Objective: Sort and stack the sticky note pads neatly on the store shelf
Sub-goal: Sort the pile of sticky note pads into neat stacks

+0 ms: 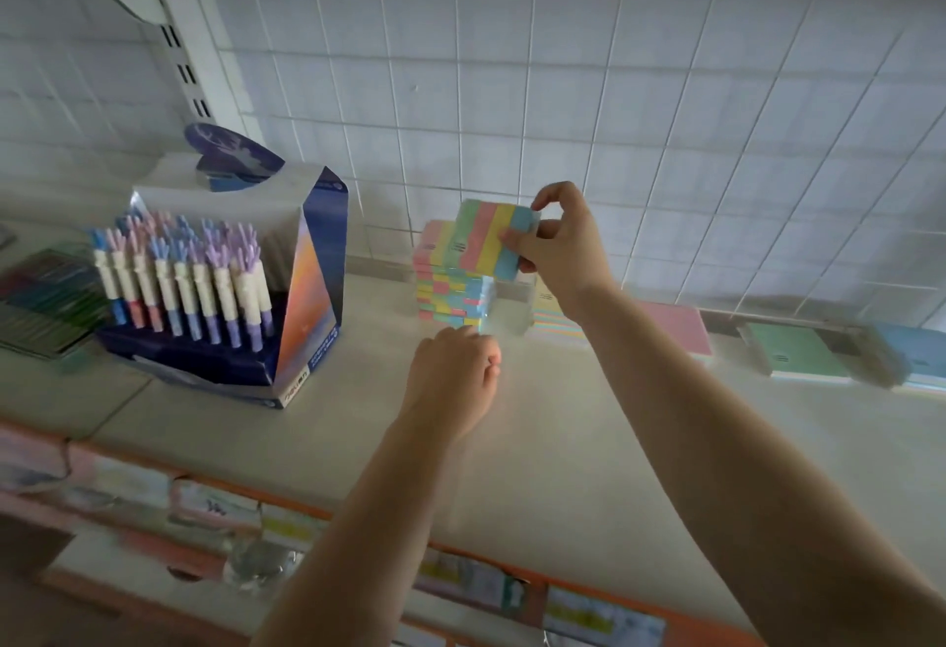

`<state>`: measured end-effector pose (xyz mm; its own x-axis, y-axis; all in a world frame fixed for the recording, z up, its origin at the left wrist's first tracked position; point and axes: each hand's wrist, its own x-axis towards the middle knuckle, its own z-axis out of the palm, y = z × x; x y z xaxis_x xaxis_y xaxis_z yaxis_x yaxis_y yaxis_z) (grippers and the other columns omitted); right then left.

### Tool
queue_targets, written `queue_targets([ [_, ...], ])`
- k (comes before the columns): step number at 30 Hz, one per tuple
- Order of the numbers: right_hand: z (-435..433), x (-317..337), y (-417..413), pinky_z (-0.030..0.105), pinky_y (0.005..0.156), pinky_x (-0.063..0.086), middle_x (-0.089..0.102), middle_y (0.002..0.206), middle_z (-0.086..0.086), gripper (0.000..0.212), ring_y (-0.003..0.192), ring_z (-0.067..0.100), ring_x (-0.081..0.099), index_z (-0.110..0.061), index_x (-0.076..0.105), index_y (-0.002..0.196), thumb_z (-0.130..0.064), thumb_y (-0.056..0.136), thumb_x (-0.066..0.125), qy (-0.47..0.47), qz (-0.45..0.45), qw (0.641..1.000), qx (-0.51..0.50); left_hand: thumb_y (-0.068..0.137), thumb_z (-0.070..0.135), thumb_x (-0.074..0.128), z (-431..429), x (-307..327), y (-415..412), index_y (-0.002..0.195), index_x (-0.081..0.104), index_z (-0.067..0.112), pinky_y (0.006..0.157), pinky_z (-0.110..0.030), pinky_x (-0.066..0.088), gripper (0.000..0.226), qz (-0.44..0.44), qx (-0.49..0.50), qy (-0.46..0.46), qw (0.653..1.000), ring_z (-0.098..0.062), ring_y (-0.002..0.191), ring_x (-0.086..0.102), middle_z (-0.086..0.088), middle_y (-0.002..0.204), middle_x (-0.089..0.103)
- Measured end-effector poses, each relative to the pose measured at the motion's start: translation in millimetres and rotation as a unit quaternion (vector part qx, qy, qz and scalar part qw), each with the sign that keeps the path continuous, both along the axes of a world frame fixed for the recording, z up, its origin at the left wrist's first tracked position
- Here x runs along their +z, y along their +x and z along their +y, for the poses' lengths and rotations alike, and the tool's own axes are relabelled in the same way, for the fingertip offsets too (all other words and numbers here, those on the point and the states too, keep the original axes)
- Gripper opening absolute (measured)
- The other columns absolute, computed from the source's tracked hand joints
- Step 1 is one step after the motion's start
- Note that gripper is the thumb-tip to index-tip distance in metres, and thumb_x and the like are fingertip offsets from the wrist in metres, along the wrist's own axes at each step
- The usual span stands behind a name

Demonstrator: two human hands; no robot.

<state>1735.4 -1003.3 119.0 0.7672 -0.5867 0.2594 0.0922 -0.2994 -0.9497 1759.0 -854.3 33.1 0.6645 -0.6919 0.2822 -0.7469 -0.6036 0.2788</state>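
A striped sticky note pad (491, 239) in green, pink, yellow and blue is held by my right hand (555, 244) just above a stack of striped pads (450, 288) at the back of the white shelf (588, 416). The held pad is tilted, its right edge pinched between thumb and fingers. My left hand (453, 380) rests at the base of the stack, fingers curled against its lower front corner. Another low pile of pastel pads (555, 324) lies behind my right wrist, partly hidden.
A blue display box of pastel pens (215, 283) stands left of the stack. Pink (675, 334), green (798, 352) and blue (921, 365) notebooks lie along the back right. A wire grid panel (563, 83) backs the shelf. Orange price labels (588, 600) line the front edge.
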Motion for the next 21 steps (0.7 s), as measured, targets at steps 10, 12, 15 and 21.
queue_targets([
  [10,4.0,2.6,42.3,0.018,0.053,0.037,0.051,0.061,-0.012,0.008,0.055,0.005,0.043,-0.017,0.067,0.077,-0.017,0.074,0.075,-0.160,0.065,0.985,-0.012,0.087,0.022,0.052,-0.2,-3.4,2.5,0.089,0.061,0.024,0.076,-0.029,0.037,0.010,0.010,0.003,-0.009,1.000,-0.017,0.093,0.052,0.007,0.097,0.059],
  [12,4.5,1.4,44.9,0.016,0.053,0.033,0.053,0.062,-0.014,0.006,0.055,0.002,0.043,-0.014,0.070,0.080,-0.017,0.075,0.074,-0.206,0.065,0.976,-0.005,0.087,0.022,0.052,-0.9,-3.5,2.7,0.089,0.061,0.025,0.076,-0.029,0.037,0.010,0.012,0.003,-0.012,1.000,-0.017,0.092,0.052,0.008,0.096,0.059],
  [15,4.0,-5.0,48.0,0.016,0.060,0.034,0.066,0.074,-0.004,0.006,0.064,0.004,0.047,-0.015,0.074,0.081,-0.016,0.078,0.070,-0.254,0.063,0.965,0.004,0.086,0.020,0.052,-1.8,-3.5,3.4,0.088,0.061,0.025,0.076,-0.029,0.038,0.010,0.014,0.004,-0.013,1.000,-0.017,0.090,0.052,0.007,0.095,0.059],
  [21,-4.7,-20.0,52.0,0.024,0.079,0.020,0.070,0.092,-0.003,0.018,0.103,0.021,0.050,-0.032,0.072,0.090,-0.039,0.087,0.056,-0.356,0.111,0.928,0.003,0.086,0.020,0.051,-3.5,-4.6,4.2,0.088,0.060,0.025,0.074,-0.029,0.039,0.010,0.010,0.002,-0.012,1.000,-0.017,0.088,0.052,0.007,0.092,0.060],
])
